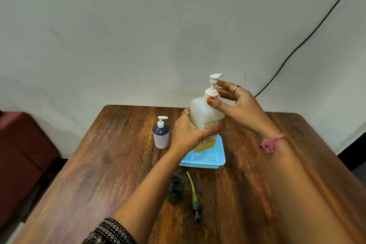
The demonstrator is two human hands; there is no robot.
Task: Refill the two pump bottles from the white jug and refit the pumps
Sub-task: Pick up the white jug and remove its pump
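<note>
Wood-grain table [99,164] runs out from a plain wall, and everything you need sits toward its far middle. Your left hand [190,134] is wrapped around the lower body of the white jug [204,117], clenched on it, while your right hand [233,99] pinches the collar of the jug's pump [214,83] between thumb and fingers, the other fingers spread loose.

The jug stands tilted in the blue mesh tray [215,158], its base on the tray's far part. That is the first risk: if you twist the collar hard, the base could skid on the mesh or catch the tray's rim, and the jug would tip. Its liquid lies low, so the weight is small and your lower hand does all the steadying.

Just left of that lower hand stands the purple bottle [161,134], pump fitted; a swing of your wrist or elbow could knock it over. Nearer you than the grip, below the tray, the dark bottle [176,188] stands open and, just beside it, its loose pump [195,200] lies flat with its yellow dip tube toward the tray. A forearm drawn back low could sweep either one.

Right of your upper hand the table is bare to its edge, so I judge that the safe side to lay the jug's pump. A black cable [316,31] on the wall is well apart.
</note>
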